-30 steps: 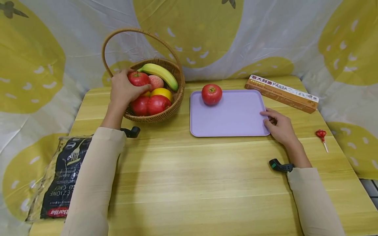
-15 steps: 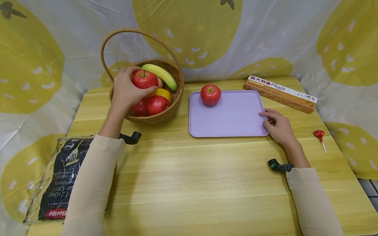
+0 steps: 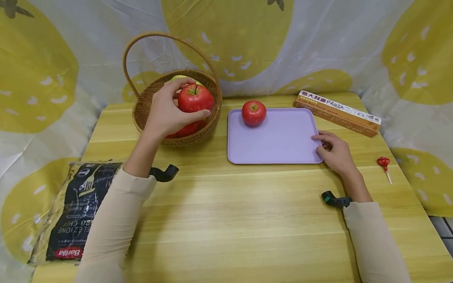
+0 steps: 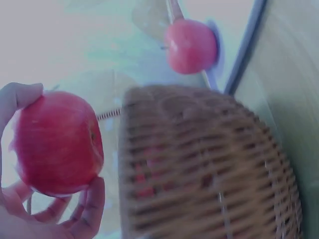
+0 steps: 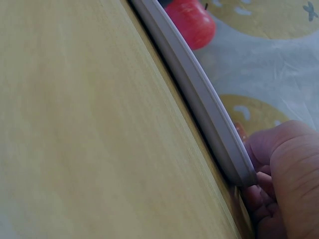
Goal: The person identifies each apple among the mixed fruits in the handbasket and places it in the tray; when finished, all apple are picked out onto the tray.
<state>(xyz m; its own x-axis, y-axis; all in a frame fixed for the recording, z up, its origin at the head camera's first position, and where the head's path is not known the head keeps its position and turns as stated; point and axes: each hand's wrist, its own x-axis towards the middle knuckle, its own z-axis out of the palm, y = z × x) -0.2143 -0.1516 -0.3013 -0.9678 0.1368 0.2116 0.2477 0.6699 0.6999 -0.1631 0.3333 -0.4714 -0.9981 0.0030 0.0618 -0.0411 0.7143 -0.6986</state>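
My left hand [image 3: 166, 112] holds a red apple [image 3: 196, 98] between thumb and fingers, raised over the wicker basket [image 3: 145, 108]. The left wrist view shows this apple [image 4: 57, 144] above the basket's rim, level with the woven side [image 4: 199, 159]. Under the held apple, another red fruit [image 3: 191, 129] and part of a banana [image 3: 180, 77] show inside the basket; the other fruit is hidden. At the right, my right hand [image 3: 334, 151] pinches the right edge of a lilac tray [image 3: 276, 137], thumb at the rim [image 5: 234, 144]. A second red apple [image 3: 253, 113] sits on the tray's back left part.
An orange and white pasta box [image 3: 337, 113] lies behind the tray at the right. Near the table's right edge is a red lollipop [image 3: 383, 163]. A dark Barilla pasta bag [image 3: 76, 212] lies at the left, partly under my left sleeve. The basket's tall handle [image 3: 166, 34] arches upward.
My left hand has lifted the apple out from among the fruit and carried it up and to the right. My right hand stays at the tray's edge.
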